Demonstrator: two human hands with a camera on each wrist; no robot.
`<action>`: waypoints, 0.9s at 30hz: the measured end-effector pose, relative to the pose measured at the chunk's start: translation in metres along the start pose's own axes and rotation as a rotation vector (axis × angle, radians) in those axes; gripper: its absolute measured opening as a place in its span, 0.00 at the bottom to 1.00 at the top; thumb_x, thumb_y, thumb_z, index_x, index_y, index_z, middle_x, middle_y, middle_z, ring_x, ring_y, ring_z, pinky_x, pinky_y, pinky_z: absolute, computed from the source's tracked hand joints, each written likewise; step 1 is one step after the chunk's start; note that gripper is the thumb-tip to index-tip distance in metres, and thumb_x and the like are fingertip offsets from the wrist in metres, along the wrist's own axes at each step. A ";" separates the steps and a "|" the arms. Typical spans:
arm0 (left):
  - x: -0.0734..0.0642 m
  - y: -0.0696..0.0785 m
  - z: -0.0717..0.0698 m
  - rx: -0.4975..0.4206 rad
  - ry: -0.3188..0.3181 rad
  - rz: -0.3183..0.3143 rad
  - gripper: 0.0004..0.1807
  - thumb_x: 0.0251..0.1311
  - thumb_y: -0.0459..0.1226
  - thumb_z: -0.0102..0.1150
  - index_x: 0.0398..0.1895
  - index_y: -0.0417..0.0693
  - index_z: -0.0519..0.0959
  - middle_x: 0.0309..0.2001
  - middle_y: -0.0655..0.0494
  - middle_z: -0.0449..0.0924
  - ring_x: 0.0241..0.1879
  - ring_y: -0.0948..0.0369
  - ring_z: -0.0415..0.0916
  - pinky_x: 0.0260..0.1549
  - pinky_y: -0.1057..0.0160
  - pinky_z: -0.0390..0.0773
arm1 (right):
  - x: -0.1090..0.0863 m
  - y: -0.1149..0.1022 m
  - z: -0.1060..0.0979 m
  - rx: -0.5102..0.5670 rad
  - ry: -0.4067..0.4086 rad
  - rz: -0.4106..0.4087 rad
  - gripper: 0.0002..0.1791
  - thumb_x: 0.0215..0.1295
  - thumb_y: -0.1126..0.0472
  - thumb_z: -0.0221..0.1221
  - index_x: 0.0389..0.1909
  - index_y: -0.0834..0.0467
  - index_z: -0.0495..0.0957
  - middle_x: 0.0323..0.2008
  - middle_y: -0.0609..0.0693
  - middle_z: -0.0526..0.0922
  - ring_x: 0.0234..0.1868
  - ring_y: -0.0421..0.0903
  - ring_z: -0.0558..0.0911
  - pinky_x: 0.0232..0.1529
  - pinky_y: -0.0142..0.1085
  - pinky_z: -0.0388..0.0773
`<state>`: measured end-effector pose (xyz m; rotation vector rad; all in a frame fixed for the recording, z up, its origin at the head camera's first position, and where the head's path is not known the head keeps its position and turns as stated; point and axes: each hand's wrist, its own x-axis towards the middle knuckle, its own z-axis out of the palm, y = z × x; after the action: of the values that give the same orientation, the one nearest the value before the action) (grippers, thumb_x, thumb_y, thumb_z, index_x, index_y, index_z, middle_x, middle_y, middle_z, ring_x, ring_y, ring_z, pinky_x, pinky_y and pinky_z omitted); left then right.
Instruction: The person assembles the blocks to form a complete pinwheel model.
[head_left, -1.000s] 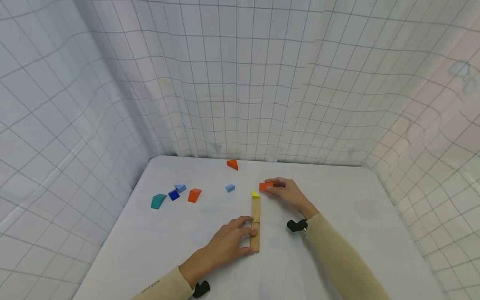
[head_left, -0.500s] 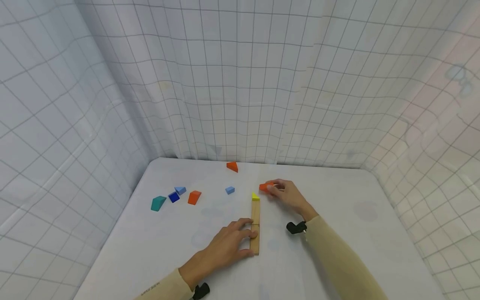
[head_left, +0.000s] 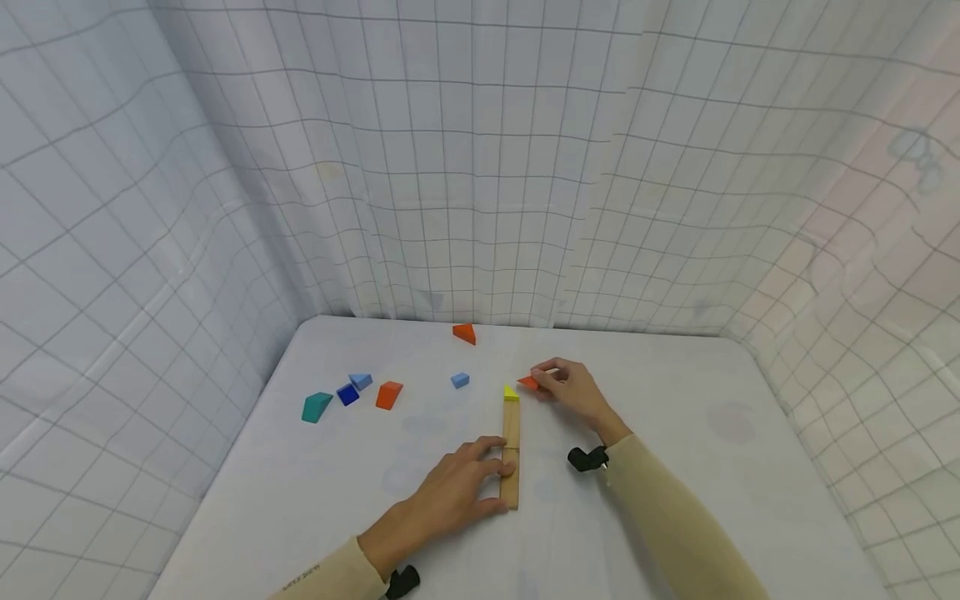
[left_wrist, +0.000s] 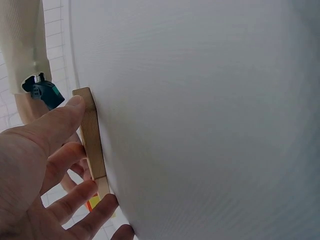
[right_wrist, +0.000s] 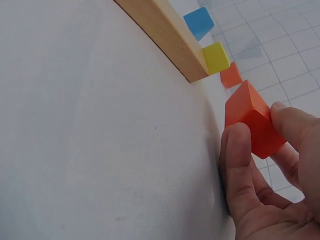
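Wooden bars, end to end, on a white tabletop.
Teal block, dark blue block, blue wedge and orange block lie left. The left hand, fingers apart, touches the bars; a pale blue block and a red wedge lie beyond. A yellow wedge sits at the bars' far end; rightmost, the right hand has its fingers clamped on a second orange block near it.

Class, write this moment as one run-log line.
left hand: touches nearer wooden block | right hand: pinches orange block | yellow wedge: at farther wooden block's far end
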<state>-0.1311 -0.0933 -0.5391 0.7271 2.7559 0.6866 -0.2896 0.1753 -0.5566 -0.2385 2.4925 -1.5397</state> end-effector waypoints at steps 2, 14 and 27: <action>0.000 0.000 0.000 0.004 0.001 0.003 0.30 0.67 0.53 0.86 0.71 0.62 0.91 0.84 0.52 0.76 0.77 0.46 0.81 0.68 0.36 0.87 | 0.000 0.000 0.000 -0.005 0.001 0.006 0.23 0.86 0.45 0.69 0.65 0.59 0.89 0.47 0.57 0.97 0.43 0.41 0.95 0.53 0.31 0.83; 0.001 0.000 0.000 0.008 0.003 0.010 0.31 0.67 0.53 0.86 0.72 0.63 0.91 0.84 0.53 0.75 0.78 0.46 0.80 0.67 0.36 0.88 | 0.000 -0.002 0.003 -0.052 0.016 0.014 0.19 0.83 0.46 0.73 0.57 0.58 0.93 0.46 0.53 0.98 0.46 0.43 0.96 0.52 0.32 0.85; 0.000 0.000 -0.001 -0.002 -0.002 0.011 0.31 0.68 0.54 0.85 0.72 0.63 0.91 0.85 0.53 0.75 0.78 0.47 0.80 0.67 0.36 0.88 | 0.004 -0.002 0.008 -0.152 0.031 -0.040 0.15 0.84 0.50 0.72 0.57 0.56 0.94 0.47 0.53 0.98 0.43 0.41 0.94 0.43 0.31 0.85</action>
<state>-0.1308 -0.0935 -0.5380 0.7424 2.7507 0.6908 -0.2908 0.1663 -0.5585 -0.2914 2.6478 -1.3794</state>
